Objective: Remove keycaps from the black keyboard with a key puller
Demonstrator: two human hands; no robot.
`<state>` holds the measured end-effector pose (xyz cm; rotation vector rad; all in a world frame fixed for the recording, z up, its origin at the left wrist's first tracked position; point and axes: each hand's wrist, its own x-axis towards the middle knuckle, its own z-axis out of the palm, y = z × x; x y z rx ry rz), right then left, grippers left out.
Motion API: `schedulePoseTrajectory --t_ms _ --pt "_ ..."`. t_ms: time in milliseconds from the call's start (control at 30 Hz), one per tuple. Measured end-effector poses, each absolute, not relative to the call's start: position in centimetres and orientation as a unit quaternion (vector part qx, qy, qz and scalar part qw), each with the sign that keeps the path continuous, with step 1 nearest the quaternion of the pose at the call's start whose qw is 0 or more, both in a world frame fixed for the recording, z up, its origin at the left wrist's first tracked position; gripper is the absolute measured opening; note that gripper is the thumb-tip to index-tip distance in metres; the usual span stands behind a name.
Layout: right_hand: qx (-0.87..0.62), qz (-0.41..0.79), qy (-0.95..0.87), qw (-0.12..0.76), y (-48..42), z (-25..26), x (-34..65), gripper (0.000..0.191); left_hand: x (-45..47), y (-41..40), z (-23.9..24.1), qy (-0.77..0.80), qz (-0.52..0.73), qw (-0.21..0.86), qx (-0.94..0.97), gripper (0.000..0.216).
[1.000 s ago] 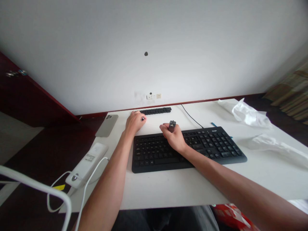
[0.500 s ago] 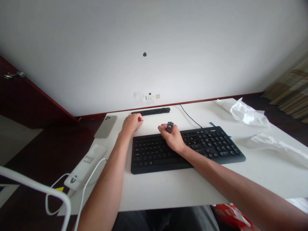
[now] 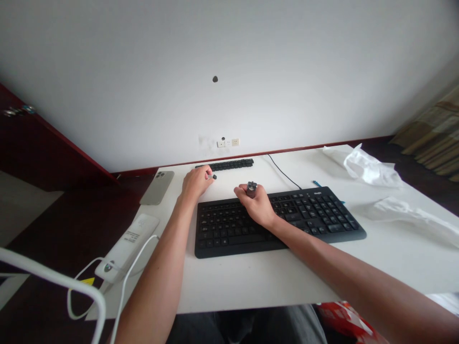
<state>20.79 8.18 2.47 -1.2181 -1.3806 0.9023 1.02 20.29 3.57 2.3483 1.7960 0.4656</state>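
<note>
On the smooth white counter (image 3: 272, 282), the left hand (image 3: 193, 184) pinches a small black key cap (image 3: 214, 177) just in front of a strip of loose keys (image 3: 226, 165). The right hand (image 3: 256, 206) is curled round a stubby dark tool (image 3: 251, 189) above the flat, matte black keyboard (image 3: 315, 215).

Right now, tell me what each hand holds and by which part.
Left hand pinches a small dark piece between its fingertips. Right hand fists a small dark tool by its lower part, top sticking out.
</note>
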Motion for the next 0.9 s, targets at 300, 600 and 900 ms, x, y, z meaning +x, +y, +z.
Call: schedulePoseTrajectory --t_ms 300,600,900 --pt "-0.504 0.375 -0.58 0.518 8.21 2.42 20.77 0.047 1.38 20.55 2.9 0.544 0.178 0.068 0.817 0.025" --pt "-0.498 0.373 -0.585 0.52 8.15 2.36 20.74 0.047 1.79 20.14 3.08 0.559 0.173 0.103 0.804 0.017" --pt "-0.497 0.372 -0.59 0.516 8.09 2.49 20.73 0.047 1.86 20.19 2.87 0.562 0.173 0.058 0.807 0.021"
